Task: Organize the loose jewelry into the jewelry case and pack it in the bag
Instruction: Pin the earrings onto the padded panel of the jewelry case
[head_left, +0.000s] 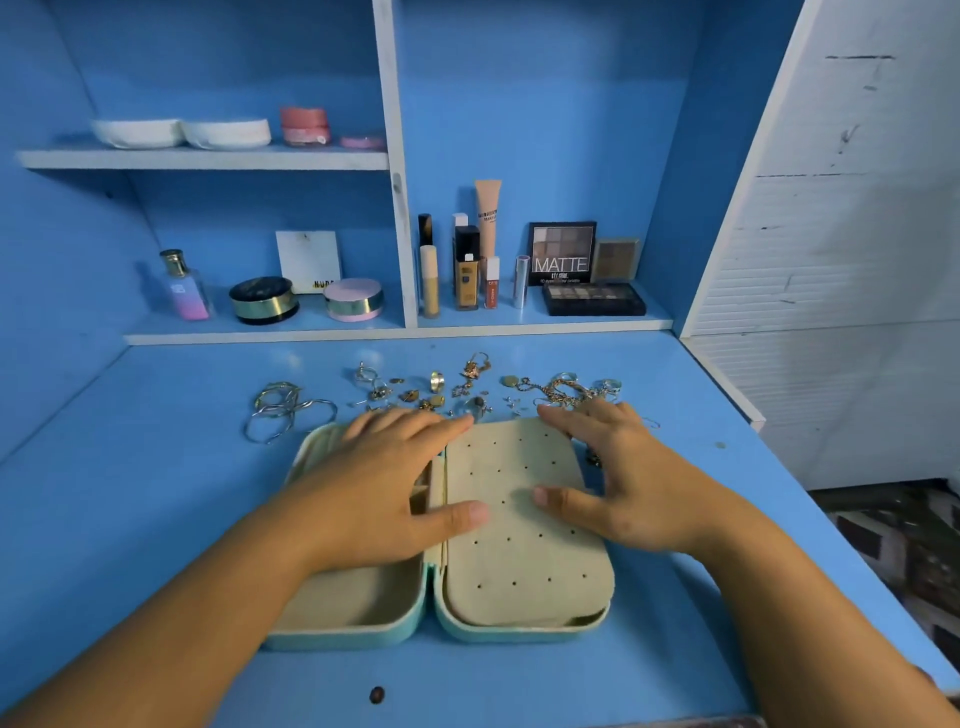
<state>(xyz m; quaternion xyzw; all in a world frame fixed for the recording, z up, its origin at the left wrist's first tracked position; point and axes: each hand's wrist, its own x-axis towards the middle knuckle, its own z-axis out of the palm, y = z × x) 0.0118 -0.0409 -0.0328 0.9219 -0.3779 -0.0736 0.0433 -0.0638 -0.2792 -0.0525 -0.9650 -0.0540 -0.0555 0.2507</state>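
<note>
Beige padding lies under straight, spread fingers that grip nothing: the left hand rests flat across the left half of an open jewelry case, its thumb on the dotted earring panel that covers the right half. The right hand rests at that panel's right edge, thumb on the panel. The turquoise case sits in the middle of a blue desk. Just behind it lie loose rings, chains and charms, with silver bangles to the left. Farther back, a shelf holds makeup bottles and an eyeshadow palette.
</note>
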